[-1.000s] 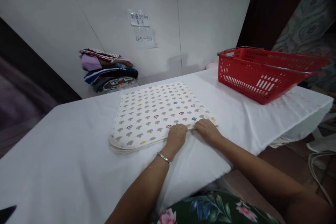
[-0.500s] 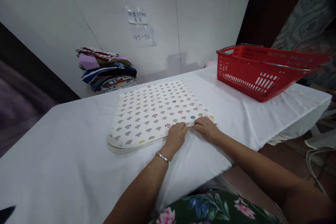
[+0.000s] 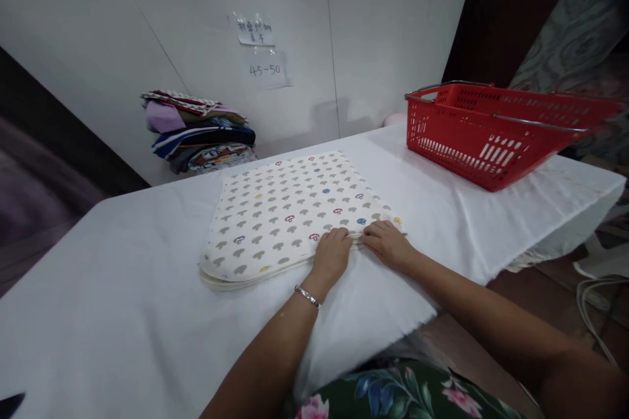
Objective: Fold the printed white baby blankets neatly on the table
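Observation:
A white cloth printed with mushrooms (image 3: 289, 209) lies folded in layers on the white-covered table (image 3: 98, 314). Along its near edge, toward the right corner, my left hand (image 3: 333, 253) is closed with the fingers over the layered edge. Just to the right, my right hand (image 3: 388, 242) pinches the same edge close to the corner. A short stretch of the stacked layers shows between the two hands. Both thumbs are mostly hidden. The cloth's far side lies flat, and its left near corner is rounded.
A red shopping basket (image 3: 457, 137) with metal handles stands at the right rear of the table. Against the wall at the back left is a pile of folded fabrics (image 3: 201, 134). Handwritten paper signs (image 3: 265, 70) hang on the wall. A dark pointed object (image 3: 10, 404) shows at the lower left.
Both hands keep their hold on the cloth's near edge, with only tiny shifts of the fingers. The cloth stays in place; the view has moved very slightly.

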The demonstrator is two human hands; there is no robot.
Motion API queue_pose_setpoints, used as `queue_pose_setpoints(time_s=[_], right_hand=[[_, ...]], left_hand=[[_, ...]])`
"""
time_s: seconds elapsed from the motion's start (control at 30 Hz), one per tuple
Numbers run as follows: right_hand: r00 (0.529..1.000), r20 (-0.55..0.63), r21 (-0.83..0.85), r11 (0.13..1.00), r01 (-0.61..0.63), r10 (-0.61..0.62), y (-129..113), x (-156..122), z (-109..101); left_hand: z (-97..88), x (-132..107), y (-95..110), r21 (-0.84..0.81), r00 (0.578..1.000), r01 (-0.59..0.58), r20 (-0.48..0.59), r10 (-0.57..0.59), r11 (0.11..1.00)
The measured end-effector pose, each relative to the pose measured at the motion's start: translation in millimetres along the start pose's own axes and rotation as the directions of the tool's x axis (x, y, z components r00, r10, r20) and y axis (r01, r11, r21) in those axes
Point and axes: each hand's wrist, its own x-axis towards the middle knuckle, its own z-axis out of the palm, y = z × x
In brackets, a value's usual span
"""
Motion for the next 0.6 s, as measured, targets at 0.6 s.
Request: queue_pose_setpoints(time_s=[0.6], right_hand=[[0.996, -0.04, 0.059, 0.995, 0.081, -0.079, 2.5, -4.3, 1.3]], left_hand=[[1.9, -5.5, 2.5, -0.022, 0.997, -0.071, -0.019, 0.07, 0.997]])
